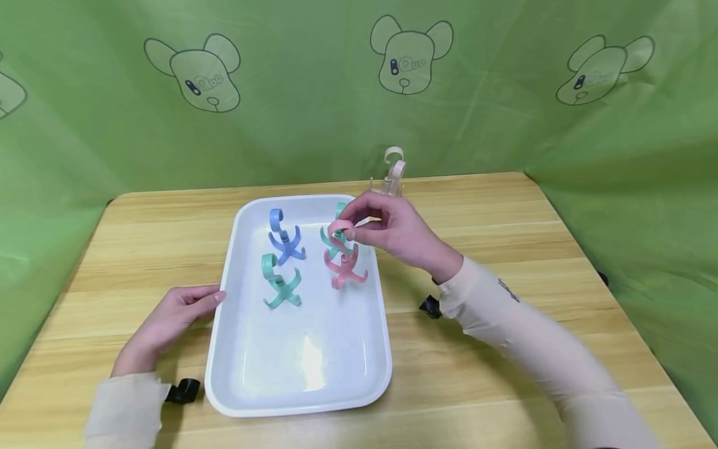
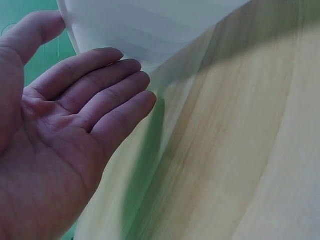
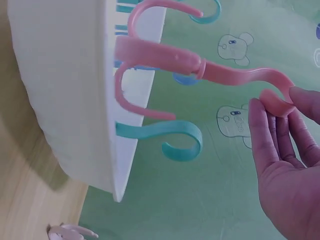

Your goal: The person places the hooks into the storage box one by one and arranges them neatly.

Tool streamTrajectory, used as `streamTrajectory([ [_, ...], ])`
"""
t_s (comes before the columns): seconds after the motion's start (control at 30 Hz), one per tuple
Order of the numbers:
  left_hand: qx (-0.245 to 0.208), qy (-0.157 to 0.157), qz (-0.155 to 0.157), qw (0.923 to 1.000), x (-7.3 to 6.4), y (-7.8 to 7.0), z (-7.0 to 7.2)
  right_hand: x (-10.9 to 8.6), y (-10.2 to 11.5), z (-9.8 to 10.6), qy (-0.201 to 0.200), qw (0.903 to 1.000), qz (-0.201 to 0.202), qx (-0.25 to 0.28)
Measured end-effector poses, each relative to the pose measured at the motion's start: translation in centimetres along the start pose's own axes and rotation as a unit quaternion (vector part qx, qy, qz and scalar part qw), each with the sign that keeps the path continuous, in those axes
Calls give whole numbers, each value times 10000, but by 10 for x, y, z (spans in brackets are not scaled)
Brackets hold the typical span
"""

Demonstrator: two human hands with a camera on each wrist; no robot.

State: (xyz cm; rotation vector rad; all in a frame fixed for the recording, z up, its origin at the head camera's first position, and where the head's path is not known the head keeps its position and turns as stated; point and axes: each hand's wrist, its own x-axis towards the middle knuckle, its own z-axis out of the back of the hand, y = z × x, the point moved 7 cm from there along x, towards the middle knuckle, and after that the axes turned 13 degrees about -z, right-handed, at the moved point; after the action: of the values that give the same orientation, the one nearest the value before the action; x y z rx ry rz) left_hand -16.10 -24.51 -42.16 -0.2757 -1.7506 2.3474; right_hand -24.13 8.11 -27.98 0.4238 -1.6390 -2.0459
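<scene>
My right hand (image 1: 395, 224) pinches the curled top of a pink four-armed hanger hook (image 3: 200, 65) between thumb and fingers. The pink hook stands upright over the right half of a white tray (image 1: 297, 399); whether its arms touch the tray floor, I cannot tell. Behind it, partly hidden, is a green hook (image 3: 185, 142). A blue hook (image 1: 288, 246) and another green hook (image 1: 282, 290) stand in the tray's left half. At the tray's left edge, my left hand (image 2: 75, 120) rests its thumb on the rim, with its fingers nearly straight beside the outer wall.
Beige hooks (image 1: 394, 174) stand on the wooden table (image 1: 477, 386) near its back edge, beyond my right hand and partly hidden by it. A green curtain (image 1: 314, 125) with printed bear heads hangs behind the table and along its sides.
</scene>
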Motion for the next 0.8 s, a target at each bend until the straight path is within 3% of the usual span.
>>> streamTrajectory([
  [0.63,-283,-5,38,9996,-1,0,-3,5,-29,-23,357,9974,-412,-462],
  [0.8,-299,-49,23,9995,-1,0,-3,6,-35,-25,388,9971,-358,-551],
])
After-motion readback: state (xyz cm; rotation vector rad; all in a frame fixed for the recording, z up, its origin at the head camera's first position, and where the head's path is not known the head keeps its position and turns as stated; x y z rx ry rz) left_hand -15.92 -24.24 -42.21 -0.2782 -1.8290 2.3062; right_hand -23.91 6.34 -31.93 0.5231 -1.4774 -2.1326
